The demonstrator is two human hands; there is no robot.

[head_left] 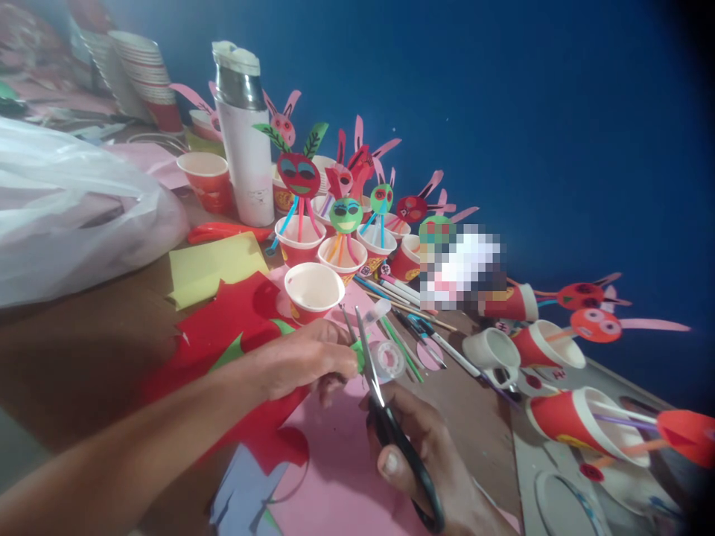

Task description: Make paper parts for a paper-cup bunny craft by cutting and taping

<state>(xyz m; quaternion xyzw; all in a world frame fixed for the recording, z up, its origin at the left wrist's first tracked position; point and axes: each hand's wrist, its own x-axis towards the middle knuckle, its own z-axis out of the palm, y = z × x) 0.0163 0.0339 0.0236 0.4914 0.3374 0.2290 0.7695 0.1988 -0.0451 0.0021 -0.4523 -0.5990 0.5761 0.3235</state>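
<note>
My left hand (310, 357) pinches a small piece of green paper (359, 356) above the pink sheet. My right hand (430, 447) is wrapped round the black handles of a pair of scissors (391, 428). The blades are parted and point away from me, close beside the green paper; whether they touch it I cannot tell. Under my left forearm lies cut red paper (246, 316) with green scraps on it. A pink sheet (335, 461) spreads below both hands. Just beyond the blades sits a roll of clear tape (388, 360). A paper cup (313, 290) stands behind my left hand.
Several red cups hold paper puppet heads on straws, such as a red head (299, 175). A steel flask (246, 141) stands behind yellow paper (215, 264). Pens (447, 342) and a white mug (491, 353) lie right. A plastic bag (78, 208) fills the left; a blue wall (530, 112) rises behind.
</note>
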